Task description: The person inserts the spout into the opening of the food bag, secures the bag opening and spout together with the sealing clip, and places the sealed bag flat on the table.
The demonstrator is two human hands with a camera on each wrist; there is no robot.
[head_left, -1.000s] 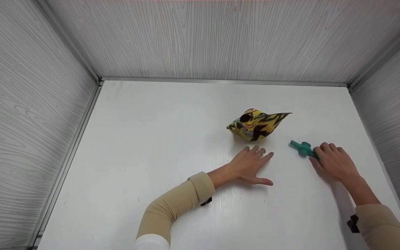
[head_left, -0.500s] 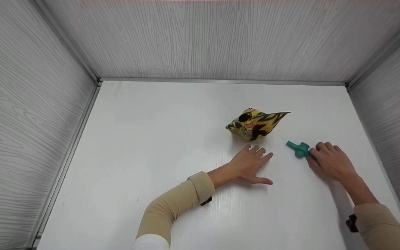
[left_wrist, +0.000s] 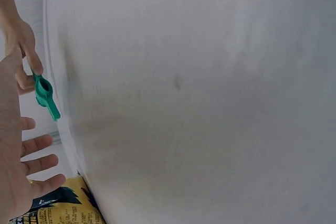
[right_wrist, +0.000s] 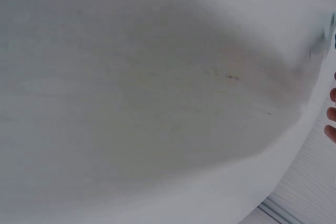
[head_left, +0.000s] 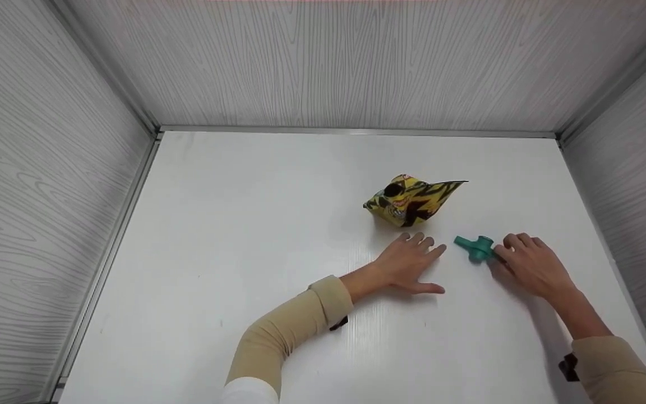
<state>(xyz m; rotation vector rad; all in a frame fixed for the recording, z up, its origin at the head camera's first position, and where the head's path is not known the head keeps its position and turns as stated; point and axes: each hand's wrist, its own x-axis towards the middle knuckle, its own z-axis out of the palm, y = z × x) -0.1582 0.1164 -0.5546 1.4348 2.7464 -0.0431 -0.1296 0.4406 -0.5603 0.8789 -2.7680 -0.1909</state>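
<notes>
My right hand [head_left: 535,266] pinches one end of a green plastic bag clip [head_left: 480,249] with a round spout-like middle, held just over the white table. The clip's free end points left, toward my left hand [head_left: 407,265]. That hand is spread, palm down, thumb out, holding nothing. Just beyond its fingertips a yellow-and-black patterned snack bag [head_left: 415,205] rests on the table. In the left wrist view, the clip [left_wrist: 44,93] shows an oval opening in its middle, and the bag [left_wrist: 71,203] shows at the bottom. Only fingertips of my right hand [right_wrist: 331,114] show in the right wrist view.
The white tabletop [head_left: 244,224] is bounded by grey wood-grain panels at the back [head_left: 345,67], left [head_left: 37,185] and right [head_left: 631,140]. Metal rails run along its back and left edges.
My right hand has moved the green bag clip left and slightly nearer me. My left hand has shifted slightly right. The snack bag stays in place.
</notes>
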